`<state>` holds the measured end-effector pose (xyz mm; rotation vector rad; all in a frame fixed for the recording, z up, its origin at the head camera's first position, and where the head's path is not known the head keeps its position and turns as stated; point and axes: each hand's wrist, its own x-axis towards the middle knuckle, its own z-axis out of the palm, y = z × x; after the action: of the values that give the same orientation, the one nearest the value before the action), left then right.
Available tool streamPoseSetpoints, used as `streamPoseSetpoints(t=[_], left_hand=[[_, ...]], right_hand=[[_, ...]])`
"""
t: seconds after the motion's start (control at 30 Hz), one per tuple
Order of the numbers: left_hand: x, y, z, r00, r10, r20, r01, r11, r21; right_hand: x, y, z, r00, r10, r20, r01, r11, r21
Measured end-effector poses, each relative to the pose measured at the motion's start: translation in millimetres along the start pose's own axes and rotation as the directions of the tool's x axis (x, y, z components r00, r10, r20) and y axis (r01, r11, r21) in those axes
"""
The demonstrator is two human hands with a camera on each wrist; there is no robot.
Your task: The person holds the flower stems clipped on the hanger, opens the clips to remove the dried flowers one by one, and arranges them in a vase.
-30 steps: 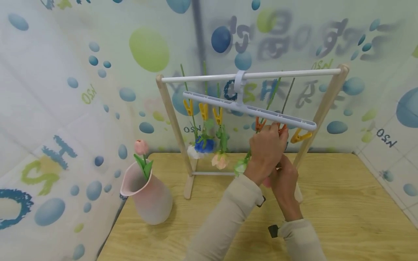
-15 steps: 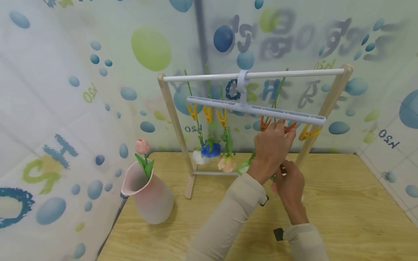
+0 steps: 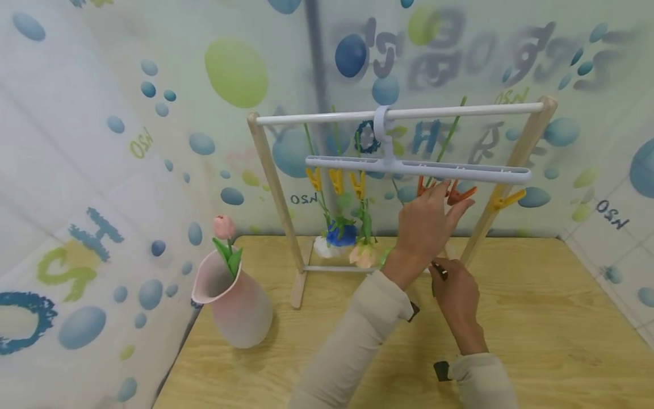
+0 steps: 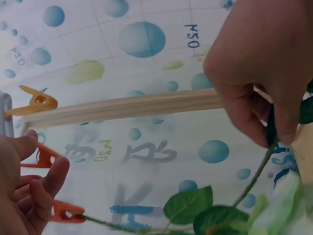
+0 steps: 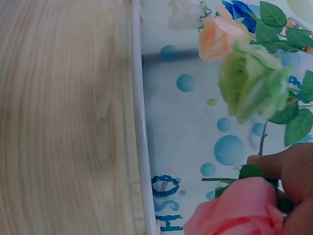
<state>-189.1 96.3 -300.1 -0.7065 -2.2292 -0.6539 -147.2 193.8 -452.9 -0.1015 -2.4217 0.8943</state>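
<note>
A pink rose (image 5: 234,208) hangs head down in my right hand (image 3: 456,289), which pinches its green stem (image 4: 254,176) among the leaves. My left hand (image 3: 421,227) is raised just under the white hanger (image 3: 455,170); its thumb and fingers are spread apart beside an orange clip (image 4: 46,156). A second orange clip (image 4: 67,211) grips the stem of a pale green rose (image 5: 254,81). In the head view my left hand mostly hides the green rose, and the pink bloom is out of sight.
Several yellow clips (image 3: 335,180) hold white, blue and peach flowers (image 3: 363,254) upside down at left. The hanger hooks over a wooden rack's white rail (image 3: 317,118). A pink-white vase (image 3: 242,312) with a pink tulip (image 3: 224,227) stands left on the wooden table (image 3: 552,329).
The hanger's right end has swung up and right. The pink rose's stem has left the orange clip and come down with my right hand. My left fingers have spread off the clip.
</note>
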Motion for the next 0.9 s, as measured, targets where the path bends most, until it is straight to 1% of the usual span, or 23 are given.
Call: streamPoseSetpoints(t=[0.07,0.13,0.2,0.3,0.37,0.47,0.53,0.6,0.67,0.73,0.83,0.9], left_hand=[[-3.3,-3.1,-6.4,1.000,0.015,-0.004,-0.015,0.999,-0.041],[-9.3,-7.6,-13.9,1.000,0.019,-0.012,-0.021,0.994,-0.109],[-17.9,-13.6,-22.2,1.000,0.009,-0.019,-0.012,0.982,-0.187],[-35.1,-25.0,-35.5,0.999,-0.044,-0.031,0.033,0.955,-0.295],[-47.9,-34.3,-43.2,0.995,-0.085,-0.056,0.061,0.941,-0.332],[-70.0,-50.3,-52.4,0.986,-0.135,-0.095,0.092,0.926,-0.367],[-86.7,-61.1,-56.4,0.983,-0.160,-0.093,0.114,0.921,-0.374],[-104.5,-71.1,-57.7,0.983,-0.172,-0.057,0.141,0.923,-0.359],[-122.3,-79.6,-56.2,0.982,-0.188,0.017,0.183,0.927,-0.328],[-138.8,-85.7,-53.3,0.976,-0.189,0.110,0.214,0.931,-0.295],[-159.6,-91.0,-46.0,0.958,-0.165,0.232,0.221,0.946,-0.236],[-170.0,-92.3,-40.8,0.948,-0.136,0.288,0.194,0.964,-0.181]], right_hand=[[-1,1,1,0.999,0.016,0.039,-0.015,1.000,-0.012],[-2,3,2,0.997,0.028,0.078,-0.026,0.999,-0.030],[-3,5,2,0.992,0.037,0.118,-0.032,0.998,-0.050],[-6,8,4,0.984,0.048,0.173,-0.035,0.996,-0.080],[-8,10,4,0.979,0.045,0.199,-0.026,0.995,-0.095],[-12,12,6,0.976,0.017,0.217,0.010,0.992,-0.122],[-14,13,6,0.975,-0.013,0.220,0.047,0.988,-0.147],[-16,15,6,0.974,-0.044,0.220,0.084,0.982,-0.172],[-18,15,6,0.972,-0.071,0.223,0.115,0.974,-0.195],[-20,15,6,0.971,-0.097,0.219,0.143,0.968,-0.208],[-21,15,8,0.966,-0.149,0.213,0.197,0.954,-0.224],[-23,14,9,0.960,-0.182,0.214,0.231,0.945,-0.231]])
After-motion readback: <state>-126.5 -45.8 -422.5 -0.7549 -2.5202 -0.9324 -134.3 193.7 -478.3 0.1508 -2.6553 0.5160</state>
